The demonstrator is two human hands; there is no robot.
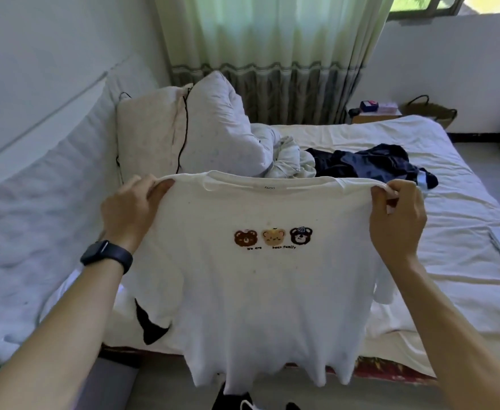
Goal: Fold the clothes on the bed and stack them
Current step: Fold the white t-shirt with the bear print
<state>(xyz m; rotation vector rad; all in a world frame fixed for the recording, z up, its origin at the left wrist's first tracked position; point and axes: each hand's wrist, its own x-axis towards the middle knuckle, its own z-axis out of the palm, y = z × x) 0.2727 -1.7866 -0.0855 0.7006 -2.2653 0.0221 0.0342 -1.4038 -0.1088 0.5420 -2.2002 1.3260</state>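
A white T-shirt (269,291) printed with three bear faces hangs spread in the air over the bed's near edge, its front towards me. My left hand (130,208) pinches its left shoulder and my right hand (396,217) pinches its right shoulder, both at collar height. Behind the shirt, a dark navy garment (370,165) lies crumpled on the white bed sheet (450,220). A pale crumpled garment (290,161) sits beside it, next to the pillows. A black piece of cloth (149,328) shows on the bed under the shirt's left sleeve.
Two pillows (183,128) stand at the head of the bed with a black cable (183,134) across them. A padded headboard (35,202) runs along the left. A bedside table (374,112) and a basket (432,110) stand by the far wall under the curtain (272,54).
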